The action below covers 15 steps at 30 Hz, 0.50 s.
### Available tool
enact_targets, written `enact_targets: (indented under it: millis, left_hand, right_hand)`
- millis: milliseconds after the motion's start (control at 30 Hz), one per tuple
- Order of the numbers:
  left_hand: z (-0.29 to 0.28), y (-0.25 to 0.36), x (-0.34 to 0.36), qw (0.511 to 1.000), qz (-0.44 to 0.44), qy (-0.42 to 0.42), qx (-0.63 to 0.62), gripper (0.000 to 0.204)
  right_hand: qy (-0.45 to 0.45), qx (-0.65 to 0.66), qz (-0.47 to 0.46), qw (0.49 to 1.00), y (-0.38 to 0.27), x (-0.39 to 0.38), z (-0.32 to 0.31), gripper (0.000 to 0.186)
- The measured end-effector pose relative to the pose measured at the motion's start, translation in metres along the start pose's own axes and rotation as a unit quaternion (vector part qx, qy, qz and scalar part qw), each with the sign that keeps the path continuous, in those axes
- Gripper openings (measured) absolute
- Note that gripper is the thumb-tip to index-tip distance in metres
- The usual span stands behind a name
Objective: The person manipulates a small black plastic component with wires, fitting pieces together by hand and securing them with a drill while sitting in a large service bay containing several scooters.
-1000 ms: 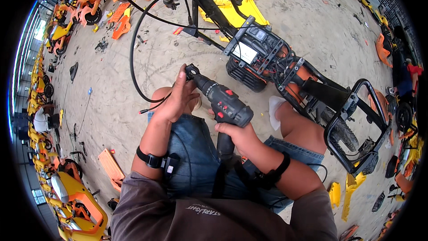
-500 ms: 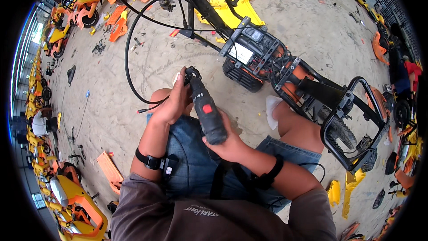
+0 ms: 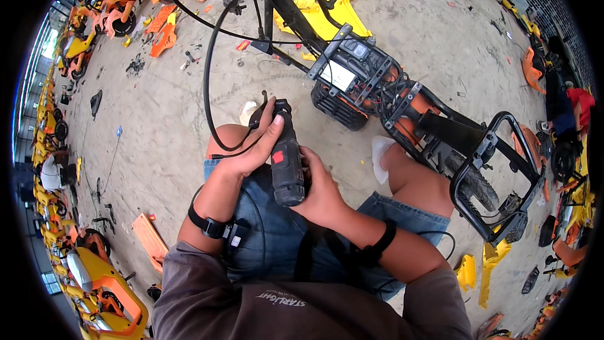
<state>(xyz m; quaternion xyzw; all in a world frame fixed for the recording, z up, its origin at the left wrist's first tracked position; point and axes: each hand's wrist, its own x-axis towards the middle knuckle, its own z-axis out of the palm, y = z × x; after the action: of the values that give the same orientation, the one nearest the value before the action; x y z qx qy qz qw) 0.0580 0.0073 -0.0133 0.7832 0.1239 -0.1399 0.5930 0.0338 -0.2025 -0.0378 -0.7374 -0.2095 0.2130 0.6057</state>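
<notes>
The black plastic power drill with a red switch (image 3: 288, 173) sits over the lap, nose pointing far, left of the black tubular metal frame (image 3: 452, 127). The right hand (image 3: 322, 190) curls against its right side, probably bearing its weight, fingers partly hidden. The left hand (image 3: 259, 148) closes around the front, thumb extended, seemingly steadying it; both forearms angle inward.

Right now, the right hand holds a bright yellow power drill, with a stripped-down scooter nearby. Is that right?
Not the colour: in the head view, the power drill is mostly black. The right hand does hold it, with the stripped-down scooter nearby.
</notes>
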Motion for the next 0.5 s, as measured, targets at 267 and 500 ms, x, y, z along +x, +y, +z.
enact_targets:
  millis: [267, 500]
  left_hand:
    - [0.0, 0.015, -0.005, 0.988, -0.007, 0.029, 0.154, 0.087]
    - [0.009, -0.005, 0.002, 0.981, 0.142, 0.033, 0.127, 0.077]
  right_hand:
    - [-0.019, 0.233, 0.068, 0.97, 0.013, 0.0, -0.003, 0.08]
    - [-0.067, 0.507, 0.121, 0.851, 0.004, 0.01, -0.016, 0.064]
